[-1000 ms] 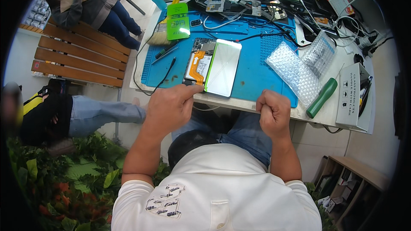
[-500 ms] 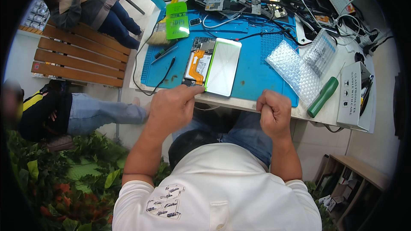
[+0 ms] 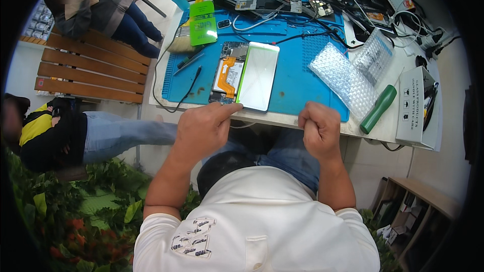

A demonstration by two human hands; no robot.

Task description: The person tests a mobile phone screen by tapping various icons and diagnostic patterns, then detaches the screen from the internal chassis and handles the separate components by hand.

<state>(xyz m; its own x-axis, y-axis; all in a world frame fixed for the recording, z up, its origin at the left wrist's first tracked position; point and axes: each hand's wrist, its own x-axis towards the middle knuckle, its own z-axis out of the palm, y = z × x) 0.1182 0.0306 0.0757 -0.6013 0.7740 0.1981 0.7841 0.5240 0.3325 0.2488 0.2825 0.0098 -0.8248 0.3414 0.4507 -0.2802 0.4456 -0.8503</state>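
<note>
An opened phone [image 3: 228, 74] lies on the blue work mat [image 3: 290, 78], its battery and an orange flex cable exposed. Along its right side is a flat white panel [image 3: 258, 78] with a bright green left edge. My left hand [image 3: 204, 126] is at the near edge of both, fingers curled except the index, whose tip meets the panel's lower left corner. My right hand [image 3: 321, 128] is closed in a fist at the table's front edge, apart from the phone. Whatever might be inside its fingers is hidden.
Bubble-wrap pouches [image 3: 345, 78], a green-handled tool [image 3: 378, 110] and a white carton [image 3: 417, 108] lie at right. A brush [image 3: 185, 40], a green packet [image 3: 203, 24] and a black cable [image 3: 190, 88] are left. Electronics and wires crowd the back. Two people sit at left.
The view has shifted slightly, so the desk sits a little further left and up. Both my hands keep nearly the same pose. The nearer seated person at left has shifted their upper body.
</note>
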